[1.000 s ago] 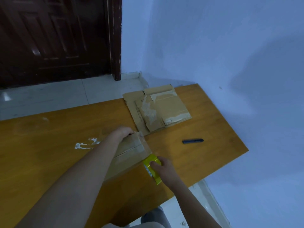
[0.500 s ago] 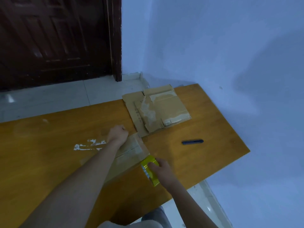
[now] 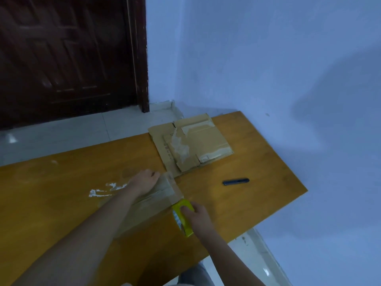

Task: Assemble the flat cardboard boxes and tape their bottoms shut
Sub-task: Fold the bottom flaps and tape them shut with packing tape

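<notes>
Right now your left hand [image 3: 144,181] is curled into a loose fist, pressing down on the far end of the cardboard box [image 3: 153,200] that sits on the wooden table [image 3: 51,193] in front of you. Your right hand [image 3: 198,214] is wrapped around the yellow tape dispenser [image 3: 183,216], fingers closed over its top, held against the box's right edge where a strip of tape [image 3: 174,187] crosses it. Farther away lies a stack of flat boxes [image 3: 191,144], with a dark pen [image 3: 236,181] to the right.
</notes>
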Motion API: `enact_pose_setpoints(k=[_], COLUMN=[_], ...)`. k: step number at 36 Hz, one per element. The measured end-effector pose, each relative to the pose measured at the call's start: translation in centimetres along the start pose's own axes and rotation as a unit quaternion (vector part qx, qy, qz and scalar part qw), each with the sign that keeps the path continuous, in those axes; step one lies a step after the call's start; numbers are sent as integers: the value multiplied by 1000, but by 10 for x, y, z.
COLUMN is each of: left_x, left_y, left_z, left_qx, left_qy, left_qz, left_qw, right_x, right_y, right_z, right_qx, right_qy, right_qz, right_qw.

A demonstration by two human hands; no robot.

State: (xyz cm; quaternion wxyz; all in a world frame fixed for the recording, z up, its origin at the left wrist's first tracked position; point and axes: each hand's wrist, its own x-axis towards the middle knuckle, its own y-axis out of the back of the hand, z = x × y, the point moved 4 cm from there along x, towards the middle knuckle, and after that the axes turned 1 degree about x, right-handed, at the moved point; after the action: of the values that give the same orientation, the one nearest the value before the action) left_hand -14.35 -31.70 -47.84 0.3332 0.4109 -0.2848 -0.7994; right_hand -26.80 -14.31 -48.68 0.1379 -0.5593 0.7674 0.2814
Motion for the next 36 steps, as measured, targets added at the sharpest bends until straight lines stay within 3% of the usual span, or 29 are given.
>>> enact_pose_setpoints(k=[9, 15, 19, 23, 36], left_x=[-28, -35, -37, -38, -30], left_y=[2, -31, -43, -42, -49], left_z=[32, 17, 2, 3, 2], left_qx=[114, 105, 79, 80, 106], left_qy=[-84, -83, -125, -150, -129], left_qz=[224, 199, 198, 217, 277], left_qw=[964, 971, 969, 961, 946], right_x=[10, 20, 25, 30, 46], right_y=[-6, -7, -5, -9, -5], right_z=[-13, -24, -15, -8, -8], right_qx=[-10, -16, 5, -9, -85], right_qy=[45, 51, 34, 32, 38], right_qz=[24, -10, -28, -15, -101], right_qw=[999, 999, 999, 999, 990])
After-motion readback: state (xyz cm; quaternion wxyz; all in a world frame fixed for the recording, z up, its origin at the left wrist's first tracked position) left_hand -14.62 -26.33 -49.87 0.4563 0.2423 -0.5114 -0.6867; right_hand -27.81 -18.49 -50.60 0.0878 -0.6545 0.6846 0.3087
